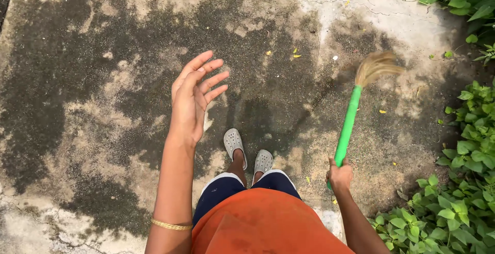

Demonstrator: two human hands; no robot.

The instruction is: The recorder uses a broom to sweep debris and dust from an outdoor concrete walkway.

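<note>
Left hand (193, 97): my palm is open, fingers spread and raised in the air, holding nothing; likely out for balance.
Right hand (339, 175): my fist is closed around the lower end of one broom (349, 117).
Broom: green handle angled up and away from me, straw head (376, 66) blurred, apparently just over the concrete (103, 53) near the plants (464, 182).
Count: one broom, two grey clogs (247, 151), one gold bangle (170, 225).
Litter: a few yellow leaves (295, 55) scattered ahead.
</note>
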